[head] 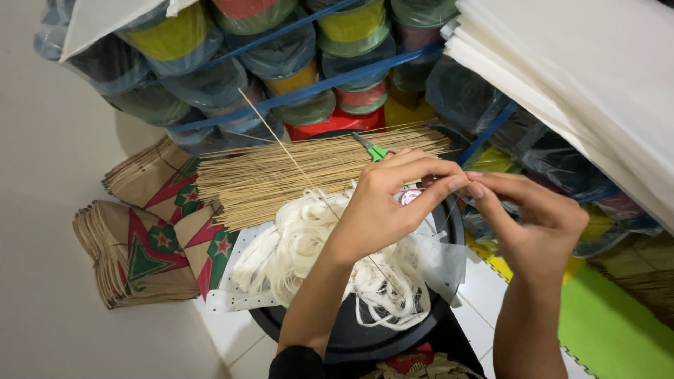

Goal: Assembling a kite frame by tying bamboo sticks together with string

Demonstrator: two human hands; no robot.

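Above the round black tray (351, 337), left hand (379, 210) and right hand (540, 217) meet fingertip to fingertip, pinched together on a thin pale bamboo stick (281, 140) slanting over the heap of white string (309, 238), which could snag it.

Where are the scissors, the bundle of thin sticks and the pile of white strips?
green-handled scissors (373, 149), head view, on the handle.
bundle of thin sticks (281, 175), head view, mid-bundle.
pile of white strips (298, 242), head view, left part of the pile.
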